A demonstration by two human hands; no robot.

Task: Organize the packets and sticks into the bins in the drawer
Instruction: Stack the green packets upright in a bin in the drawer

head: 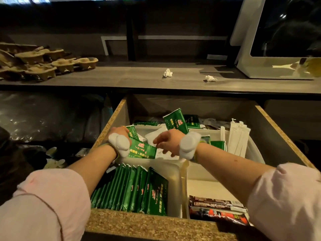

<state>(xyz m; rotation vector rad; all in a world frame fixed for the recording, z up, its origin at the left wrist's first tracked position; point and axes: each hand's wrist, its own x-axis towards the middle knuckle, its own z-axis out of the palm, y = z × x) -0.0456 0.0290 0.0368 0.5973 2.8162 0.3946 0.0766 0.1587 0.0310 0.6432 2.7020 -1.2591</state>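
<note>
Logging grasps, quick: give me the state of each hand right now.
Left hand: closed, holding green packets.
Right hand: closed, fingers curled, seemingly pinching a white packet.

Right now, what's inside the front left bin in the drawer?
A row of green packets stands on edge in the front left bin. The bin's floor under them is covered, and the left forearm hides its far left corner.

Dim surroundings, brighter soft light on the drawer (139,223); wide-angle bending at edges, reflections on the screen (286,26).
</note>
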